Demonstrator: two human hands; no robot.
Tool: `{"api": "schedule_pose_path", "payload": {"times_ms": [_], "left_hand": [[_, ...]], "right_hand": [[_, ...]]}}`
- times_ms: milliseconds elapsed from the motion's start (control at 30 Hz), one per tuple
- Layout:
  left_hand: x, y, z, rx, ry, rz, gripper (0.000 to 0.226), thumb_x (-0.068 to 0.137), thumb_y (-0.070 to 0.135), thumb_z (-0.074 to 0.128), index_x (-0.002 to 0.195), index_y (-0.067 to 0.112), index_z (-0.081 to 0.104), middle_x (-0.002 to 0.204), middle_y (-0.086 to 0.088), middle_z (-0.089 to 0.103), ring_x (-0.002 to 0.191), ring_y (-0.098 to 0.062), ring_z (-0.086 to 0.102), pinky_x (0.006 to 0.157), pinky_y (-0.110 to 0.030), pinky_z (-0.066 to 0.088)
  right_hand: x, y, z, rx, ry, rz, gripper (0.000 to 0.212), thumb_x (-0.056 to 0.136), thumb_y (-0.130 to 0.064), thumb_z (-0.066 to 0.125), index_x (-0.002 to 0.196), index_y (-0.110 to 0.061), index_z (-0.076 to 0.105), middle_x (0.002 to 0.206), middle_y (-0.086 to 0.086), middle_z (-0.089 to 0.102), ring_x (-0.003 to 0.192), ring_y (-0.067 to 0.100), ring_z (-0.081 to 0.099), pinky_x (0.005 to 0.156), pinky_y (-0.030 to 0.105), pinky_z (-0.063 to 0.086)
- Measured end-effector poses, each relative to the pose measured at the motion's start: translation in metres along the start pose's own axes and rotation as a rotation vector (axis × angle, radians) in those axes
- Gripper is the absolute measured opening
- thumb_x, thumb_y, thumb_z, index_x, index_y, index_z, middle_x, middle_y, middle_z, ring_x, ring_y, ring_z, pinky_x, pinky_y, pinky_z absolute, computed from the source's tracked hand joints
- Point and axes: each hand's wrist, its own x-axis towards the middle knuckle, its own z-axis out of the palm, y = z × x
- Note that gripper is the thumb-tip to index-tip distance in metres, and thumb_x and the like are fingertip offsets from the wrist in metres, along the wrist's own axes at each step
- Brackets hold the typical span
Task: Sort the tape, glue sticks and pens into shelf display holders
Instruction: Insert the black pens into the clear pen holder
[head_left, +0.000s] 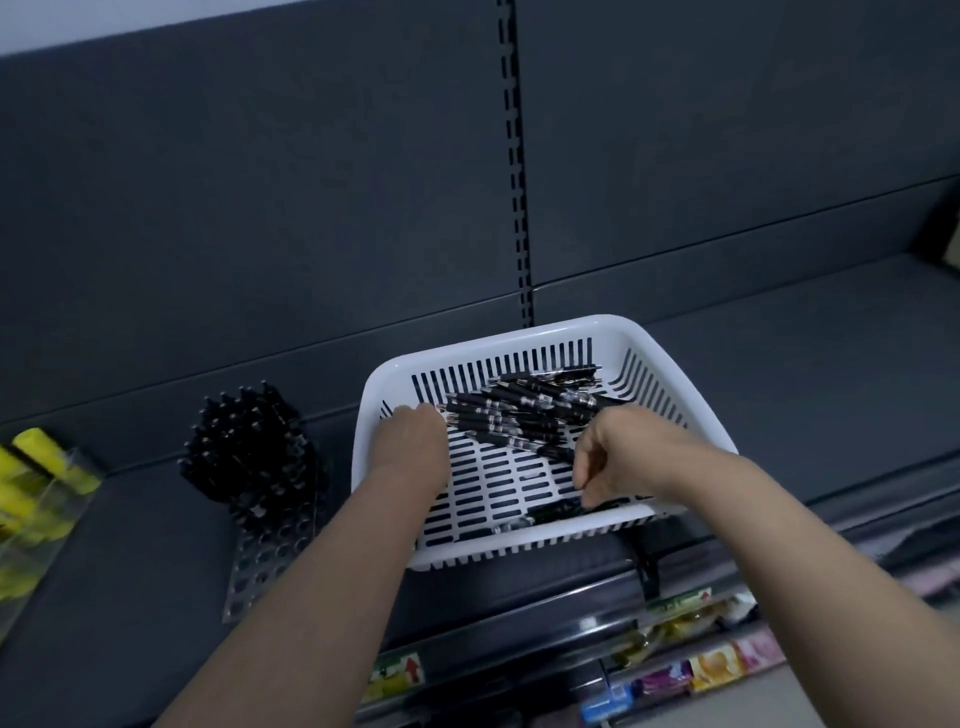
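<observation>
Pens lie heaped in the far half of the white basket, which stands on the dark shelf. Left grip reaches into the basket's left side and meets the heap. Its fingers are hidden behind the back of the hand, so clenched or released cannot be told. Right grip is over the basket's right side, fingers curled, pinching the end of a single pen that lies along the near wall. Left of the basket, a perforated holder carries upright pens in its far rows. Yellow glue sticks, blurred, sit at the left edge.
</observation>
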Motion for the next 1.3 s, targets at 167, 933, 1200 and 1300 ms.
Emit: {"api": "schedule_pose_path", "payload": {"times_ms": [167, 933, 1200, 1300], "left_hand": [[0.0, 0.005, 0.001, -0.12, -0.067, -0.047, 0.022, 0.086, 0.002, 0.052, 0.107, 0.007, 0.048, 0.104, -0.01, 0.06, 0.085, -0.024, 0.056, 0.066, -0.031, 0.043], [-0.026, -0.033, -0.047, -1.271, 0.267, -0.131, 0.036, 0.082, -0.007, 0.05, 0.092, 0.024, 0.065, 0.074, 0.001, 0.068, 0.083, -0.02, 0.07, 0.073, -0.037, 0.06], [-0.048, -0.072, -0.069, -1.343, 0.371, 0.013, 0.032, 0.084, -0.007, 0.052, 0.093, 0.022, 0.064, 0.08, 0.003, 0.063, 0.075, -0.011, 0.066, 0.068, -0.032, 0.06], [-0.055, -0.113, -0.079, -1.251, 0.519, 0.013, 0.032, 0.084, -0.003, 0.055, 0.092, 0.026, 0.064, 0.067, 0.016, 0.055, 0.063, -0.004, 0.057, 0.068, -0.033, 0.058]], "right_hand": [[0.015, -0.009, 0.004, 0.011, -0.02, -0.07, 0.015, 0.066, -0.024, 0.086, 0.076, -0.023, 0.074, 0.069, -0.019, 0.066, 0.071, -0.001, 0.062, 0.073, 0.021, 0.049], [0.03, -0.065, 0.015, 0.48, 0.446, -0.238, 0.013, 0.081, -0.023, 0.074, 0.088, -0.032, 0.067, 0.067, -0.011, 0.06, 0.061, 0.006, 0.057, 0.063, 0.022, 0.051], [0.029, -0.12, 0.024, 0.303, 0.652, -0.299, 0.022, 0.086, -0.025, 0.068, 0.107, -0.025, 0.069, 0.086, -0.009, 0.064, 0.078, 0.006, 0.06, 0.076, 0.019, 0.046], [0.031, -0.141, 0.024, 0.395, 0.74, -0.332, 0.022, 0.086, -0.023, 0.067, 0.108, -0.027, 0.069, 0.085, -0.014, 0.06, 0.077, 0.0, 0.058, 0.069, 0.011, 0.043]]}}
